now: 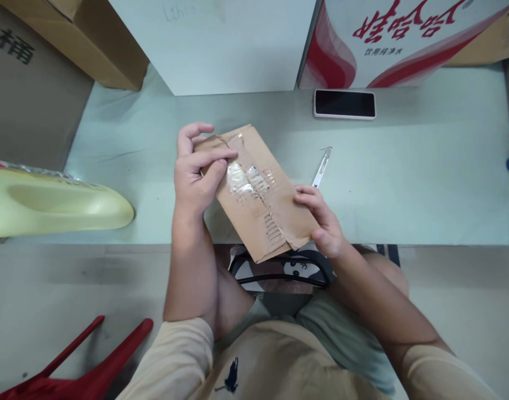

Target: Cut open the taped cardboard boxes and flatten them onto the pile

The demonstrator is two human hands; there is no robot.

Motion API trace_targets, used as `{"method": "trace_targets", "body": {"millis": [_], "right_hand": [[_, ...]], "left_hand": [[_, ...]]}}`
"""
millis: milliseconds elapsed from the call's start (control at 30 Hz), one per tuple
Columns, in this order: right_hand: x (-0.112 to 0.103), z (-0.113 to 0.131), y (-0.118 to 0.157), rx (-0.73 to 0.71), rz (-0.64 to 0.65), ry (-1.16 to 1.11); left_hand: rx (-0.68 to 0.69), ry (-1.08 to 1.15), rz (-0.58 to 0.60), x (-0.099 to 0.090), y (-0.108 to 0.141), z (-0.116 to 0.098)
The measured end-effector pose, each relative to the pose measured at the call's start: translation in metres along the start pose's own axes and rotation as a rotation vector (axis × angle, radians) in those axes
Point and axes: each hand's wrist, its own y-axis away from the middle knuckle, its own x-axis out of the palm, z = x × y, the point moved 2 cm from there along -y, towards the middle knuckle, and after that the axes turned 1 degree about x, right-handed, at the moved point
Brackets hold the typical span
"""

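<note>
Gripping a cardboard box (243, 214) with the left hand (196, 175) at its far-left end, pinching its near-right side with the right hand (324, 222), above the green table's (424, 183) front edge. Showing clear tape (238, 180) on top (shiny, wrinkled), near a slim white tool (322, 168).

Flat brown cardboard box (259, 195): crumpled clear tape (238, 181) along seam (271, 214); slanted, held between left hand (199, 173) and right hand (324, 221).

Soft light casts faint shadows; clear tape (238, 179) glints.
</note>
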Motion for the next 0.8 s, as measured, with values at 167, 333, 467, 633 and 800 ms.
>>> {"method": "trace_targets", "body": {"millis": [167,333,467,633,800], "right_hand": [[-0.002,-0.009,0.005,0.191,-0.051,-0.153],[-0.006,-0.004,-0.001,0.521,-0.033,-0.079],[-0.008,0.001,-0.004,0.632,0.025,-0.103],[-0.008,-0.004,0.0,0.672,0.078,-0.271],[-0.009,0.007,-0.002,0.371,-0.025,-0.355]], "left_hand": [[-0.038,0.041,-0.041,-0.006,0.0,0.018],[-0.062,0.023,-0.055,-0.01,-0.001,0.024],[-0.051,0.032,-0.055,-0.014,0.0,0.022],[-0.004,0.098,-0.073,-0.021,-0.002,0.029],[-0.155,0.187,-0.253,-0.039,0.002,0.048]]}}
